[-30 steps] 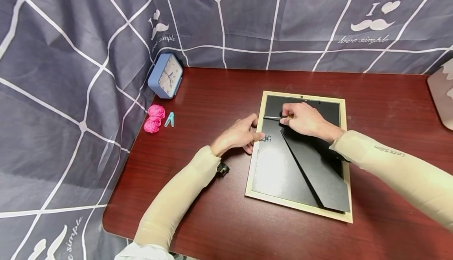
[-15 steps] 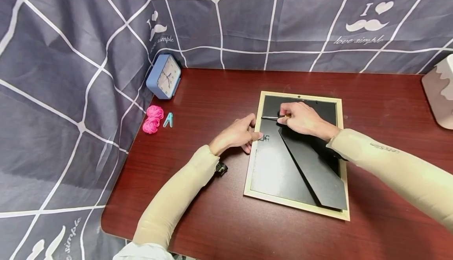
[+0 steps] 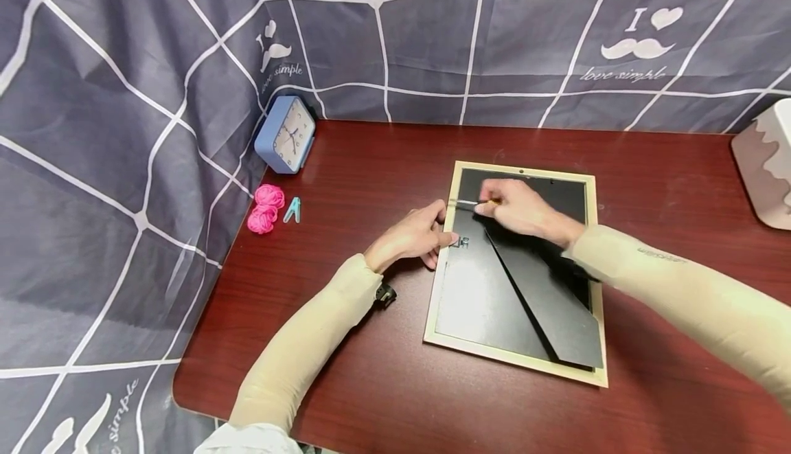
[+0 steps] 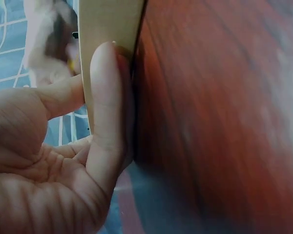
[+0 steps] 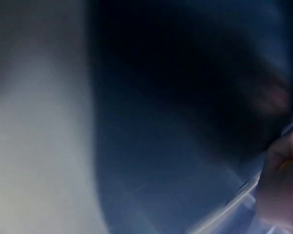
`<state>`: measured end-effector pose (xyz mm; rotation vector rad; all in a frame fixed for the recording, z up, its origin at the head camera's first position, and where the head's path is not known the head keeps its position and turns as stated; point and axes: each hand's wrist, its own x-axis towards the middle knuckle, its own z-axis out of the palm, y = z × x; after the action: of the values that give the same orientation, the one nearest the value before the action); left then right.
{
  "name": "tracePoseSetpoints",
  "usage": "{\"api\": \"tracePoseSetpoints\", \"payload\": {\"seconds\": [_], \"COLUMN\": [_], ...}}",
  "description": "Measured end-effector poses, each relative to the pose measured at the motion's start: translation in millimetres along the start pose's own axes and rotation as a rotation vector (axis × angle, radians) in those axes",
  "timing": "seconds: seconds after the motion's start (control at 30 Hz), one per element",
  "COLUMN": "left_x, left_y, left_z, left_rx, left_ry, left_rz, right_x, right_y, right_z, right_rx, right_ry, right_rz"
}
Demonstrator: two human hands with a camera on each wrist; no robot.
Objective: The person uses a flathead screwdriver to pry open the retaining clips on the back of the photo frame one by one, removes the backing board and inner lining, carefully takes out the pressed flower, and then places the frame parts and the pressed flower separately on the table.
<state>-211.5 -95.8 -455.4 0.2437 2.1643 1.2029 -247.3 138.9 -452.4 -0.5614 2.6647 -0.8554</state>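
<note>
A pale-wood picture frame [image 3: 513,357] lies face down, showing its black backing board [image 3: 472,303] and a black stand flap [image 3: 559,310]. My left hand [image 3: 415,234] grips the frame's left side, thumb on top. In the left wrist view, a finger [image 4: 106,97] runs along the outer edge. My right hand [image 3: 519,210] holds a screwdriver [image 3: 466,202] by its handle, mostly hidden in the fingers, a bit of yellow showing. Its shaft points left, the blurred tip over the left border. The right wrist view is blurred, with the right hand [image 5: 281,187] at its edge.
A blue alarm clock [image 3: 287,134] stands at the back left of the dark red table [image 3: 346,371]. Pink yarn [image 3: 266,208] and a teal clip [image 3: 293,210] lie in front of it. A pinkish-brown container with white trim [image 3: 766,172] stands far right.
My right hand has moved slightly left with the screwdriver, its tip going from the border's inner edge to over the border. The left hand keeps its hold on the frame.
</note>
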Motion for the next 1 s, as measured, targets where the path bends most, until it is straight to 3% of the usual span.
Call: {"api": "tracePoseSetpoints", "payload": {"seconds": [0.13,0.23,0.43,0.57,1.0], "left_x": [0.8,-0.3,-3.9,-3.9,-3.5], "left_y": [3.9,6.2,4.0,1.1,-1.5], "left_z": [15.4,22.4,13.0,9.9,4.5], "left_rx": [0.010,0.025,0.021,0.013,0.002], "left_ry": [0.012,0.021,0.061,0.043,0.027], "left_rz": [-0.012,-0.032,-0.042,-0.034,0.008], "right_x": [2,-2,-16,-16,-14], "right_y": [-8,3,1,2,6], "right_z": [5,1,-15,-11,-5], "right_rx": [-0.011,-0.042,-0.079,-0.081,-0.054], "right_ry": [0.001,0.034,0.005,-0.026,0.013], "right_rz": [-0.032,-0.032,0.015,0.033,0.004]}}
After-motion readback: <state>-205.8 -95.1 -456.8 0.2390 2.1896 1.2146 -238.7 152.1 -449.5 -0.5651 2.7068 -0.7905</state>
